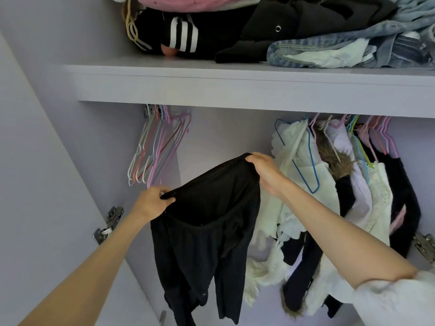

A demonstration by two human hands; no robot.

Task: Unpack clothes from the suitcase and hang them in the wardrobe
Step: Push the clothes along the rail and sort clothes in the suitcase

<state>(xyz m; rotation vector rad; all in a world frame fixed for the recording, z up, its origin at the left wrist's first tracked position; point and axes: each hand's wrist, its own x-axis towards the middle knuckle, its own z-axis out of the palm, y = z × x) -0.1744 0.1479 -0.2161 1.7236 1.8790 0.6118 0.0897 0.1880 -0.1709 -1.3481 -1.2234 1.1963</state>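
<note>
A black pair of trousers (207, 231) hangs in front of the open wardrobe, stretched by its waistband between my hands. My left hand (150, 203) grips the waistband's left end, low and near a bunch of empty hangers (157, 147). My right hand (266, 172) grips the right end, higher up, close to the hanging white garments (299, 175). The trouser legs dangle down toward the bottom of the view. The suitcase is out of view.
A shelf (235, 85) runs above the rail space, piled with black clothes (211, 31) and jeans (341, 50). Clothes on coloured hangers fill the right side (367, 184). Metal door hinges (109, 224) sit at left and right (423, 245).
</note>
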